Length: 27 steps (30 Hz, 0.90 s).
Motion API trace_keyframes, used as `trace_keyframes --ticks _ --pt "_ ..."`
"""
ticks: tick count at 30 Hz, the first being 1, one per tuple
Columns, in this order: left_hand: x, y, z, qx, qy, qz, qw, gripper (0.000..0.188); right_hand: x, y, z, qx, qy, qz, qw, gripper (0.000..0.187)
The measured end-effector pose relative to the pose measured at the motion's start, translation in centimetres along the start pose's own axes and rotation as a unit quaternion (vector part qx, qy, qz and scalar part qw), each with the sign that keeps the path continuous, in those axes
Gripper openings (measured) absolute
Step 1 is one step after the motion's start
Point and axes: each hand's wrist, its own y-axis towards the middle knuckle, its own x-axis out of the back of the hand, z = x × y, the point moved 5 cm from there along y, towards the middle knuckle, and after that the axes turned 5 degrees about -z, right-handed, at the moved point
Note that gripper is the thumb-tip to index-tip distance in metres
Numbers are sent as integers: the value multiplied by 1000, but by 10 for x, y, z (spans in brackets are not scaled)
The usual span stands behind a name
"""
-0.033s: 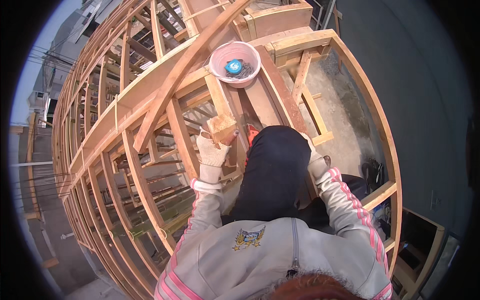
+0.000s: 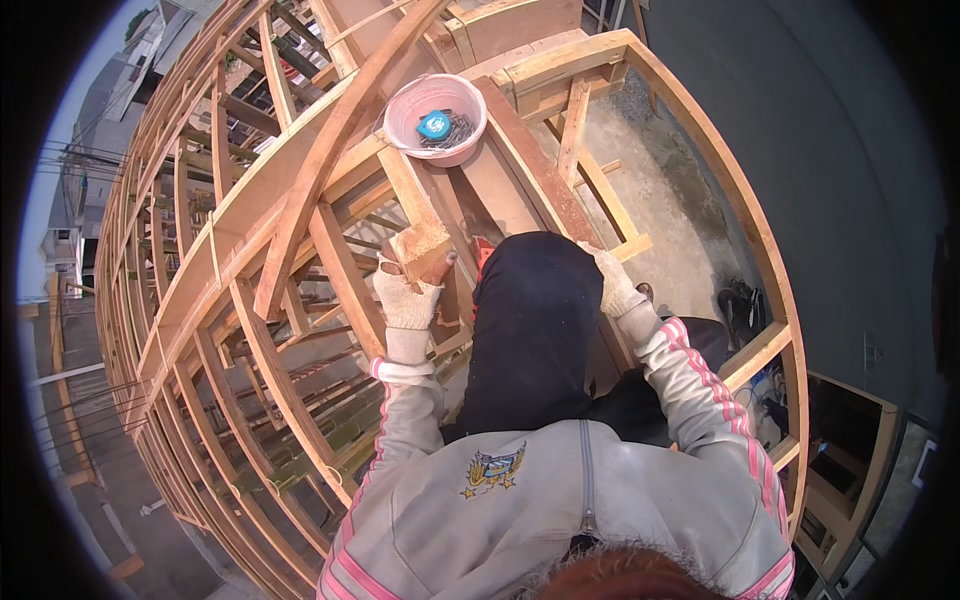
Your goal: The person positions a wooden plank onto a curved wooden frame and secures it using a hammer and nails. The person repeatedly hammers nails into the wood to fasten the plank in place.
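High on an open timber roof frame, a short pale wooden block (image 2: 420,245) is gripped endwise by the gloved left hand (image 2: 405,297), its long axis running away toward the pink plastic bowl (image 2: 436,118); the gloved right hand (image 2: 613,285) is closed on a reddish beam (image 2: 540,175).

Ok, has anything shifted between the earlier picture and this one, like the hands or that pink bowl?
Nothing has visibly changed. The left hand still grips the end of the wooden block, the right hand still rests on the timber beam beside the raised knee, and the pink bowl with the blue tape measure sits in the same spot on the frame.
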Motion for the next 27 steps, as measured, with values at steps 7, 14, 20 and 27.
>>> trace_keyframes --ticks 7,14,20,27 --pt "-4 -9 -41 -99 101 9 990 60 90 -238 -77 -269 202 -321 885 34" --pt "15 -4 -66 -59 -5 0 998 61 59 -346 -61 -277 208 -474 810 32" --pt "-35 -19 -129 -88 10 94 992 66 91 -174 17 -173 130 -356 909 26" --pt "-80 -27 -163 -219 -32 187 957 86 89 -130 49 -29 257 -446 857 47"
